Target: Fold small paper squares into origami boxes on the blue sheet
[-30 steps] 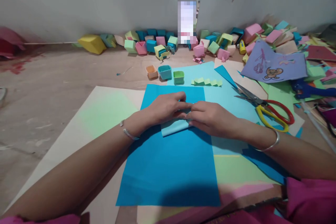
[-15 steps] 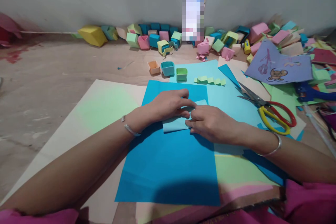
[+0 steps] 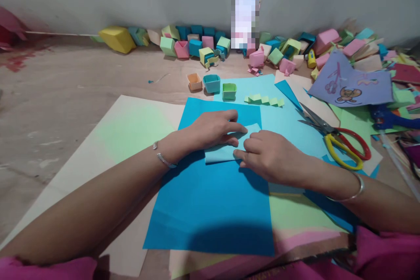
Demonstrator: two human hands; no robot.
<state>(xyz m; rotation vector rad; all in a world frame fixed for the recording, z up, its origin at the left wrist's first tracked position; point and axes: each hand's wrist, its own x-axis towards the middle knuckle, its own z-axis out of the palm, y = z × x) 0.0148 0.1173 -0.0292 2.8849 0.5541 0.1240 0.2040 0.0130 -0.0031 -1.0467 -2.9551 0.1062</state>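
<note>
A small folded sheet of light blue paper (image 3: 219, 154) lies on a larger bright blue sheet (image 3: 213, 210). My left hand (image 3: 215, 129) rests across its upper part, fingers apart, the index stretched over the paper and pressing it down. At the paper's right side, my right hand (image 3: 271, 153) has its fingers curled, with the thumb at the lower edge near the fold. Part of the folded paper is hidden beneath both hands.
Scissors (image 3: 328, 129) with red and yellow handles lie open at right, near a blue glue gun (image 3: 393, 118). Beyond my hands stand small orange (image 3: 194, 82), teal (image 3: 211, 84) and green (image 3: 229, 92) paper boxes and a zigzag green strip (image 3: 265, 100). Several paper cubes (image 3: 195, 48) line the wall.
My right hand has shifted slightly right and away from the left fingertips, baring more of the folded paper between them. My left hand keeps its place on the paper.
</note>
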